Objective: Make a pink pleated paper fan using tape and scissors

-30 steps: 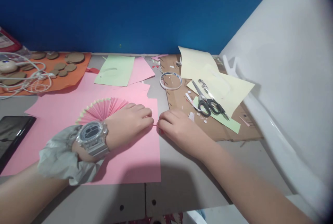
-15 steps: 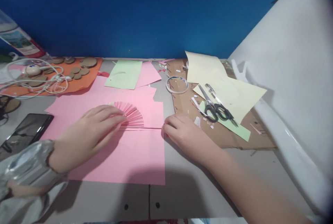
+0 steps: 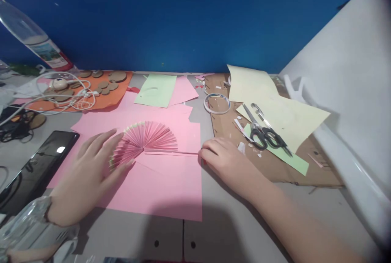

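Note:
A pleated pink paper fan (image 3: 146, 138) lies spread on a large pink sheet (image 3: 159, 181). My left hand (image 3: 88, 169) lies flat with fingers apart, its fingertips resting on the fan's left pleats. My right hand (image 3: 226, 161) is curled at the sheet's right edge, its fingertips pinched on the end of the thin folded pink strip (image 3: 171, 153) that runs from the fan's centre.
Black scissors (image 3: 264, 132) lie on yellow paper (image 3: 275, 108) and cardboard (image 3: 244, 149) at right. A tape ring (image 3: 217, 103), green paper (image 3: 155, 89), an orange sheet with cardboard discs (image 3: 104, 83), white cables (image 3: 64, 91), a dark phone (image 3: 36, 165) and a bottle (image 3: 33, 38) surround the work.
My left hand slid left from beside my right hand across the fan, which has spread wider. The view shifted, so the table's contents appear further right.

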`<move>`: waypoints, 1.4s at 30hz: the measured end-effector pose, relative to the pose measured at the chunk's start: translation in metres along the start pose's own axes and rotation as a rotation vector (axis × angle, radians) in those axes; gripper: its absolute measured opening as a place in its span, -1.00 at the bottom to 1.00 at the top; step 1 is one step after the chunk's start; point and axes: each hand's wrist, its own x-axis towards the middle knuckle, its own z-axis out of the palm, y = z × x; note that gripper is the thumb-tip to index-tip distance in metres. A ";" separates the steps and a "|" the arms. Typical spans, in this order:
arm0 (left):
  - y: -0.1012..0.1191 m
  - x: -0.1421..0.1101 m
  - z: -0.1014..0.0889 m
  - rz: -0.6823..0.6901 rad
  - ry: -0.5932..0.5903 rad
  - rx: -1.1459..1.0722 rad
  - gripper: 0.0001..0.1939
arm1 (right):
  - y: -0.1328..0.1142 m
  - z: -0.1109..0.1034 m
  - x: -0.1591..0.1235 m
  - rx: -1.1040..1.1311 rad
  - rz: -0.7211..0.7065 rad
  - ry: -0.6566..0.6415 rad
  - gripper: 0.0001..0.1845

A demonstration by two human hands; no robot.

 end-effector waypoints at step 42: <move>0.008 0.029 0.016 0.436 0.047 0.096 -0.83 | -0.001 -0.016 0.003 0.254 0.198 0.034 -0.81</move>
